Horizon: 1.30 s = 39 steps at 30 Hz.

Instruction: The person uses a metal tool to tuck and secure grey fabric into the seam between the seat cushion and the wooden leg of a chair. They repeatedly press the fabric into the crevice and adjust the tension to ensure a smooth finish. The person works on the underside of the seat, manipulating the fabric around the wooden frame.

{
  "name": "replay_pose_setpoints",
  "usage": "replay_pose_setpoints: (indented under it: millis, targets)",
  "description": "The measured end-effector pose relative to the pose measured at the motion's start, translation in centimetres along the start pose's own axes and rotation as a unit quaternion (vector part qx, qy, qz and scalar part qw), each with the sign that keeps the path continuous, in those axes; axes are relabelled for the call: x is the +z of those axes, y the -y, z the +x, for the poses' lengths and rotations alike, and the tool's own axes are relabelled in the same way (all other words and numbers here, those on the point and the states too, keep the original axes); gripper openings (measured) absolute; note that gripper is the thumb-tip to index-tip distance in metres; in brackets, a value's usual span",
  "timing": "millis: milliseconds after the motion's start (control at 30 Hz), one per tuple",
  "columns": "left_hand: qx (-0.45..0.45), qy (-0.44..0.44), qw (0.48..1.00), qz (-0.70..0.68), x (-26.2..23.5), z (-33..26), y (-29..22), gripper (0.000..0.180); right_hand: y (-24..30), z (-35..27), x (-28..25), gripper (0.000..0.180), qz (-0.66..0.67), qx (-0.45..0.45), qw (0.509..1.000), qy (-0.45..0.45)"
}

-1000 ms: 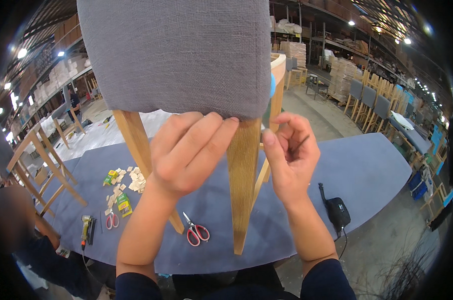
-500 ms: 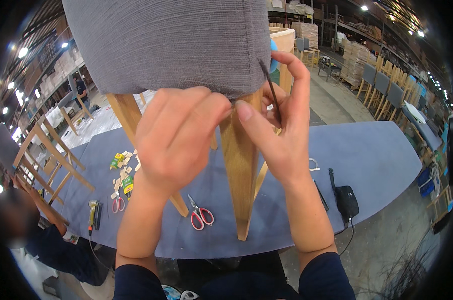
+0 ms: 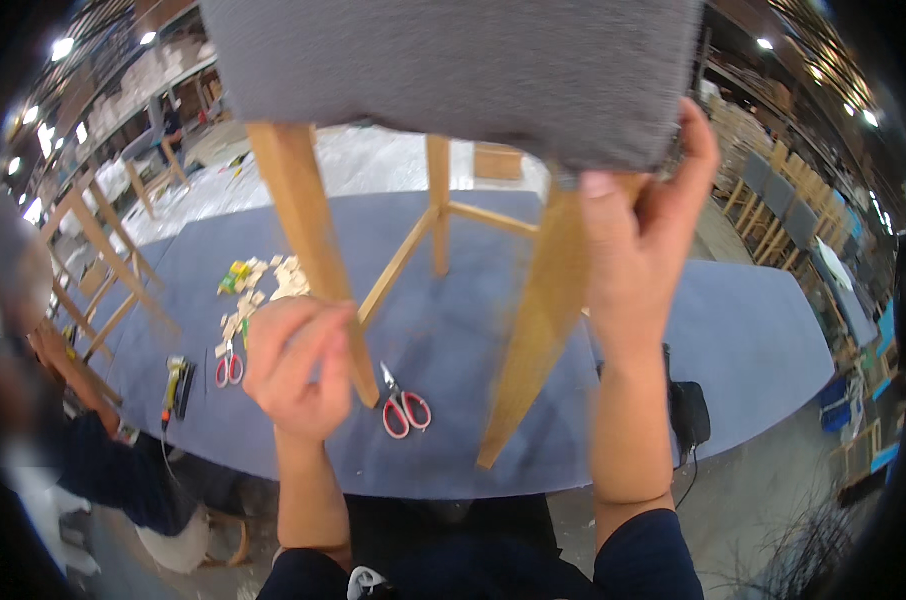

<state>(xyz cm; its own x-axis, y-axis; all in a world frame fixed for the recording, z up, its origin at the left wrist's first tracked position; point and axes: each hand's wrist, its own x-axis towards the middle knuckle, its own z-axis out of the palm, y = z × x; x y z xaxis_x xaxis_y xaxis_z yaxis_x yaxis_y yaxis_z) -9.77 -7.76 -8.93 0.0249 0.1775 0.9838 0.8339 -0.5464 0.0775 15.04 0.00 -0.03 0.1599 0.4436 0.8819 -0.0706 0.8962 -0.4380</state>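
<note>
A wooden chair with a grey fabric seat (image 3: pixel 453 75) stands tilted in view on the covered table, close in front of me. At the seat's right corner my right hand (image 3: pixel 638 250) is closed, thumb in front and fingers around the side, just above the right front leg (image 3: pixel 538 320). My left hand (image 3: pixel 298 370) hangs low beside the left front leg (image 3: pixel 313 220). Its fingers are half bent and apart, slightly blurred, with nothing visible in them. Red-handled scissors (image 3: pixel 406 413) lie on the table to the right of that hand.
Small wooden pieces (image 3: pixel 288 278), a second pair of scissors (image 3: pixel 230 368) and a yellow-green tool (image 3: pixel 176 385) with a cord lie on the table's left (image 3: pixel 203 290). A black pouch-like item (image 3: pixel 689 412) sits right. Another person's arm (image 3: pixel 78 375) works at far left.
My left hand has left the seat's lower edge and dropped toward the table. My right hand and the seat appear farther right. The dark strip by my right hand is out of sight.
</note>
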Motion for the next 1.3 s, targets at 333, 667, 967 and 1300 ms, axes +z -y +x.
replay_pose_setpoints:
  millis: [333,667,967,1300]
  targets:
    - [-0.417,0.239,0.826,0.296,-5.9,-30.8,12.3,0.033,0.1,-1.0,1.3,0.074,-0.109,0.044,0.993,-0.024]
    - [-0.591,-0.047,0.805,0.003,-5.9,-31.2,13.7,0.052,-0.8,-0.9,0.1,0.085,-0.012,0.046,0.999,-0.011]
    - [-0.121,0.082,0.984,-0.104,-3.0,-4.8,-5.4,0.048,-0.4,-0.9,0.7,0.085,0.114,0.038,0.993,-0.006]
    - [-0.149,0.112,0.972,-0.143,-1.2,-0.9,-7.8,0.043,-0.6,-0.6,0.6,0.083,0.115,-0.009,0.993,-0.032]
